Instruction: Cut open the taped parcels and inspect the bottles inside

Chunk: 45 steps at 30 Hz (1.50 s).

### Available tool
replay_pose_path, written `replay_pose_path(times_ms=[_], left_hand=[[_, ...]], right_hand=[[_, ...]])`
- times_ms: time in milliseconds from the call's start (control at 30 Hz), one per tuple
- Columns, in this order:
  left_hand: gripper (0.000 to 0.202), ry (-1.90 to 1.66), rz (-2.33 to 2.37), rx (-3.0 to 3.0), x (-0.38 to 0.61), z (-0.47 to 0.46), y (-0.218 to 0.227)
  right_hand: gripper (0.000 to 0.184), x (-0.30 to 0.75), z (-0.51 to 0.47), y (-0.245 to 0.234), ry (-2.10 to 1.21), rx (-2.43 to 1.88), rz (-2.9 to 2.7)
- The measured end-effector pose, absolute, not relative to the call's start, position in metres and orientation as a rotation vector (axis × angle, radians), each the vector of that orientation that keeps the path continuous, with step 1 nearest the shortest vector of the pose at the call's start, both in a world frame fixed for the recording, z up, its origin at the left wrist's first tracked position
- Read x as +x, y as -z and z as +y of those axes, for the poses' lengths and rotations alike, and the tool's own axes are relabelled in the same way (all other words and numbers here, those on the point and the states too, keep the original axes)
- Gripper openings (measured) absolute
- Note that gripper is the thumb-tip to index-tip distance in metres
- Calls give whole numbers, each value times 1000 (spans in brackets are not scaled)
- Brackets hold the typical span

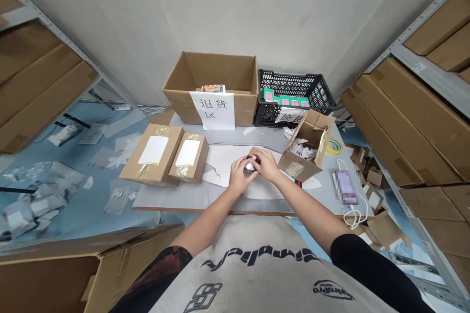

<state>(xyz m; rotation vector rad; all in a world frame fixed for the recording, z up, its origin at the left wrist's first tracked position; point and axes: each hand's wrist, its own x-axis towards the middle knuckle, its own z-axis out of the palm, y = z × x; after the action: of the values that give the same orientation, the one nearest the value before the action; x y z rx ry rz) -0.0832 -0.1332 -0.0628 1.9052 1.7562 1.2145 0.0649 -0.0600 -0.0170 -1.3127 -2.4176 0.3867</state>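
My left hand point(239, 175) and my right hand point(267, 165) meet over the middle of a grey board point(191, 194). Both are closed round a small dark and pink object point(250, 165) with a shiny part; I cannot make out what it is. A small brown box point(255, 152) with its flap open lies just behind the hands. White paper point(223, 161) lies under and to the left of them.
Two taped cartons point(158, 154) with white labels lie on the left. An open carton point(307, 149) with scraps stands right. Behind are a big labelled carton point(216, 83) and a black crate point(293, 93). Tape roll point(335, 145), phone with cable point(345, 188), shelving both sides, litter on the floor.
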Motion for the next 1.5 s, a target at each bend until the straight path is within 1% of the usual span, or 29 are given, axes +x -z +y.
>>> replay_pose_path(times_ms=[67,200,400,500,767,867,967,1133,1300,1400,1500], left_hand=[[55,-1195,1764,1886,-83,-132,64],[61,-1162,1807,1848,-82,-129,64],[53,-1145,1820,1829,-80,-125,55],[53,-1156,1825,1796,-80,-124,53],[65,-1128,1755,1762,-85,-124,55],[61,-1103,1791,1754,-82,-124,54],[56,-1064,1816,1759,-79,-126,53],[59,-1019,1851,1771,-75,-126,52],[54,-1020,1814,1778,-74,-123,52],[53,-1022,1773,1797,-76,-122,54],[60,-1046,1763,1797,-78,-122,57]], right_hand=[[24,67,-61,13,-357,-1271,-2473],[27,72,-63,10,-241,-1194,-2593],[29,68,-58,4,-121,-1227,-2736],[24,62,-55,-2,-46,-1202,-2805],[26,65,-57,-9,-68,-1007,-2904],[26,67,-62,-12,4,-976,-2922],[29,65,-70,-13,61,-978,-2934],[28,60,-71,-11,-36,-1076,-2895],[25,64,-61,-10,-252,-1181,-2892],[25,65,-63,-9,-244,-1158,-2929],[32,67,-68,-7,-174,-1180,-2972]])
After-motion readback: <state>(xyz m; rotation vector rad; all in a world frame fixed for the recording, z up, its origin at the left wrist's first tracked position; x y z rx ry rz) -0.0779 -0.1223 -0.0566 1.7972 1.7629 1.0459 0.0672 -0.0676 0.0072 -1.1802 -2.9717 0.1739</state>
